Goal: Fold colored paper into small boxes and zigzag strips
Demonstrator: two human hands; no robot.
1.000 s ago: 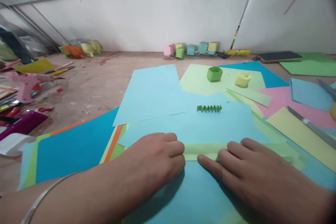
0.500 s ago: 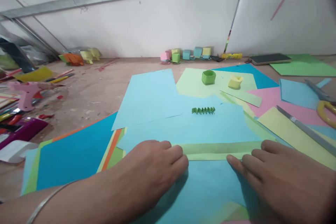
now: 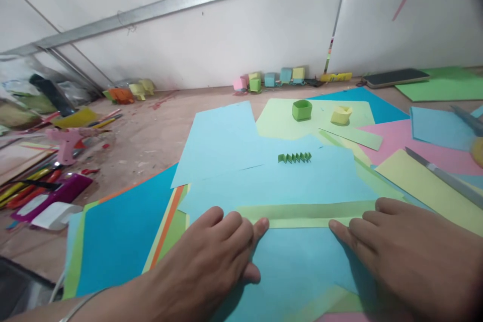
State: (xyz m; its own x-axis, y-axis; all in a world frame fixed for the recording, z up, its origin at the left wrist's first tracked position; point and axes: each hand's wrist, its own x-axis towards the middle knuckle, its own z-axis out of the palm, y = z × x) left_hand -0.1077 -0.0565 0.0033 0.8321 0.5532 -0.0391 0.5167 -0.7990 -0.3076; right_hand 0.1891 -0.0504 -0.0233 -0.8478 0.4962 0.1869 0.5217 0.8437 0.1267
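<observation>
A long light green paper strip [image 3: 302,215] with a crease along its length lies across pale blue sheets. My left hand [image 3: 219,251] presses one outstretched fingertip on the strip's left part; its thumb stands apart below, over the blue paper. At the strip's right part, my right hand [image 3: 403,246] holds it down with curled fingers, one digit reaching to its lower edge. Beyond the strip, a zigzag-folded dark green paper piece [image 3: 295,158] rests on the pale blue sheet [image 3: 222,136]. Farther back stand a green paper ring [image 3: 302,110] and a folded yellow paper piece [image 3: 341,115].
At left lie a pink glue gun [image 3: 68,143], a purple tool [image 3: 56,196] and a white block [image 3: 56,216]. A craft knife [image 3: 445,176] lies at right, near scissors [image 3: 468,119]. Small paper blocks [image 3: 269,79], a glue tube [image 3: 335,77] and a phone [image 3: 397,77] sit by the wall.
My left hand has shifted down slightly and opened its pinch, with thumb and one fingertip now apart. My right hand stays on the strip. The view has turned a little left.
</observation>
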